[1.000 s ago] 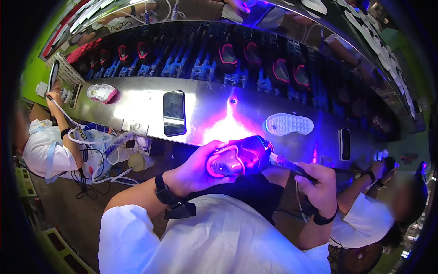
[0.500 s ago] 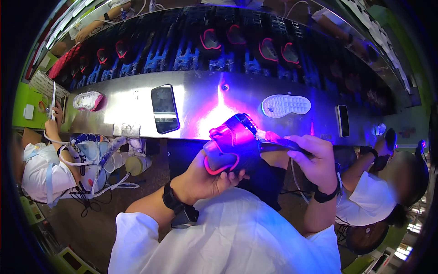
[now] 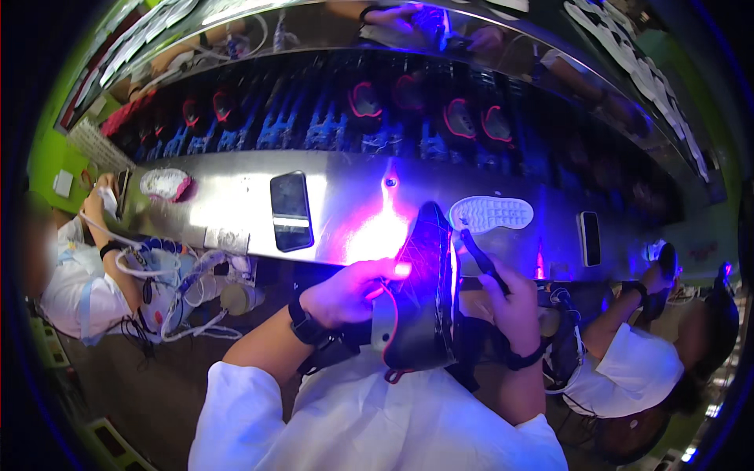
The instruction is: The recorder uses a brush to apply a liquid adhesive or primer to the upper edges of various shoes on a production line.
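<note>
A dark shoe upper [image 3: 420, 306] with a red edge line stands tilted in front of my body, its narrow toe pointing away from me. My left hand [image 3: 345, 294] grips it from the left side, the thumb on top near the laces. In my right hand [image 3: 514, 310] is a brush [image 3: 485, 265] with a black handle, held like a pen. The brush tip is right of the shoe's far end, close to the sole edge; I cannot tell whether it touches. Just beyond the tip, a white shoe sole [image 3: 495, 213] lies tread up on the metal bench.
The metal bench [image 3: 251, 169] carries a phone [image 3: 291, 212], a second phone [image 3: 591, 239] and a white-and-pink sole [image 3: 166, 184]. Behind it a dark rack [image 3: 314, 110] holds several red-edged uppers. Bright violet light falls mid-bench. Co-workers [image 3: 90, 282] sit at both sides.
The shoe upper has turned in my left hand, so its toe points away and its side faces up. My right hand and the brush have shifted slightly left, the brush now pointing away from me.
</note>
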A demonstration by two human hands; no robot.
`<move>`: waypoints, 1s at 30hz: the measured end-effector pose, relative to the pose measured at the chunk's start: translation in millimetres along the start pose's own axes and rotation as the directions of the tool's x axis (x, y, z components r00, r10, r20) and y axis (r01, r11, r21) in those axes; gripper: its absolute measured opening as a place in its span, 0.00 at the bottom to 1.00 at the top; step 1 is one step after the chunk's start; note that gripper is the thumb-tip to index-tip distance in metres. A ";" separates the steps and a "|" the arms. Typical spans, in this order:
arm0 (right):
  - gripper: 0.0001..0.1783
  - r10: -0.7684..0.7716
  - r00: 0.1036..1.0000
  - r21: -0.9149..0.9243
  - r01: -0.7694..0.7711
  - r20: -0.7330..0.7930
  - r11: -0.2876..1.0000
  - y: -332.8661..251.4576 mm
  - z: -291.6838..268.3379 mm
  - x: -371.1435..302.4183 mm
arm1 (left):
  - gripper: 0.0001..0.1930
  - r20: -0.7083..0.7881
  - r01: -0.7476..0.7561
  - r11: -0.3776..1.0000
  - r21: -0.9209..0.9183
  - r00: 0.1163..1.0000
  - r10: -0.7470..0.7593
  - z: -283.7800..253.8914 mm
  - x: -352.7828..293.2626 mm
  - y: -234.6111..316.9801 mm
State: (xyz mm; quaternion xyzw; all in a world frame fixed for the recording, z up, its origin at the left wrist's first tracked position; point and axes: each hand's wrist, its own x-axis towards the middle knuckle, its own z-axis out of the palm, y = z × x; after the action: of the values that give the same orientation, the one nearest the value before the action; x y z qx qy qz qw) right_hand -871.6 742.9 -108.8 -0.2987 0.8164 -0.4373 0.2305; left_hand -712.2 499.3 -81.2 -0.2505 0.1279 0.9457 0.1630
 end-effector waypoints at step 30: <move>0.24 0.509 0.834 0.376 -0.410 -0.214 0.831 87.9 -6.5 -12.6 | 0.23 0.238 0.463 -0.345 0.816 0.276 0.931 -109.5 198.6 331.2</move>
State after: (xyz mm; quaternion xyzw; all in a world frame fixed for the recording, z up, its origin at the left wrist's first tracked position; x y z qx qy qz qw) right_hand -891.9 793.9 -178.9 0.0209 0.8095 -0.5329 0.2456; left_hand -951.4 209.7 -222.7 -0.3630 0.9034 0.1477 -0.1740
